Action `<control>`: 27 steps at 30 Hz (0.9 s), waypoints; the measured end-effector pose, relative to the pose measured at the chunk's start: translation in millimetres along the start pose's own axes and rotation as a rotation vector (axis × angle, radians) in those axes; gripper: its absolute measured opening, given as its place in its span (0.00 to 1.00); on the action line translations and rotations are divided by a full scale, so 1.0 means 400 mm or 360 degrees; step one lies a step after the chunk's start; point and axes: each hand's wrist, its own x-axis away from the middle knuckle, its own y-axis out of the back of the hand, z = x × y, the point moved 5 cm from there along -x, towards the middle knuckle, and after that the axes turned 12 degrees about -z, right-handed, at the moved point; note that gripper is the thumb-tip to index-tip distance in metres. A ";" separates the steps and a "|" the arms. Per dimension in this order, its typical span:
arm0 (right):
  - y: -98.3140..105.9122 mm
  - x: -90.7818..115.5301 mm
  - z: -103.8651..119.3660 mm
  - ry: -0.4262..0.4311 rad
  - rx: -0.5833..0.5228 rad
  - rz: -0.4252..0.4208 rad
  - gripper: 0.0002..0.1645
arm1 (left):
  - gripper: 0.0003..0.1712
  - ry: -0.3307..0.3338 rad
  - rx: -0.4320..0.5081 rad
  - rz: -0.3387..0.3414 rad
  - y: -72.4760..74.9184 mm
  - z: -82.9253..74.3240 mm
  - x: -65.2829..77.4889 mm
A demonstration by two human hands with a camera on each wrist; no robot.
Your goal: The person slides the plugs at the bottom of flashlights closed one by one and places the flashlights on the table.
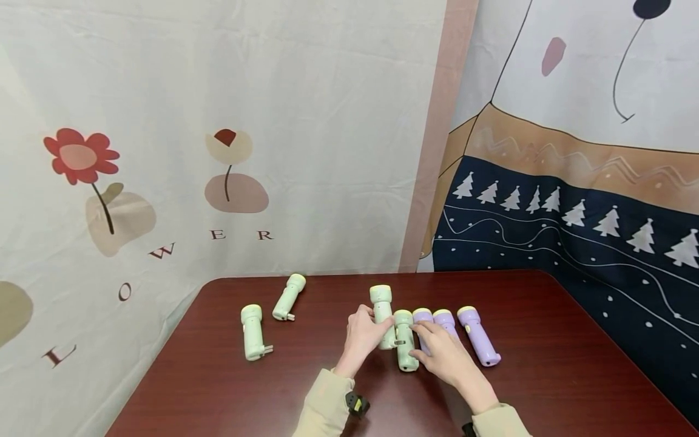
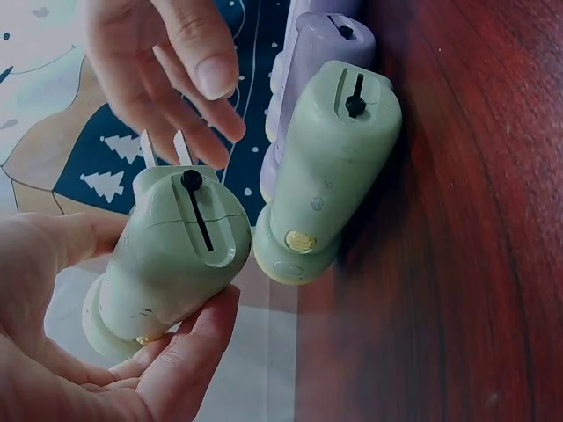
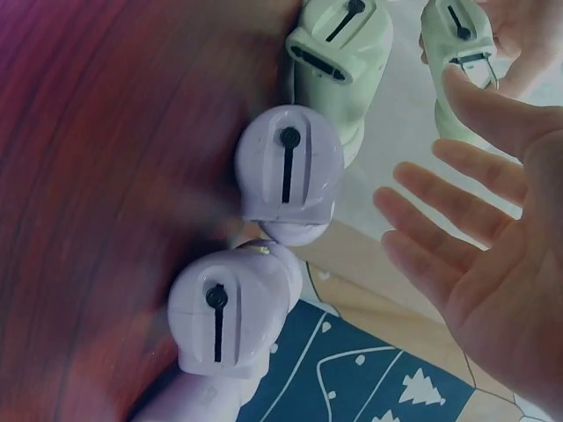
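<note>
My spread right hand (image 1: 446, 357) partly hides two of three purple, cylindrical plastic flashlights (image 1: 479, 337). Of four pale-green, cylindrical plastic flashlights (image 1: 383, 311), my left hand (image 1: 364, 335) pinches one between thumb and fingers, just beside another; two lie farther left on the dark-red, wood-grained table (image 1: 218, 394).

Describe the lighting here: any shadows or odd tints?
Head view: bright, with soft dark patches on the tabletop between the sleeves, perhaps shadow or reflection; left wrist view: dimmer, dark shading beside the unheld green flashlight; right wrist view: pinkish tint at upper left.
</note>
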 end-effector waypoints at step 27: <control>0.009 -0.005 0.053 0.0178 0.0018 -0.0212 0.23 | 0.25 -0.0015 0.0034 -0.0023 0.000 -0.035 0.023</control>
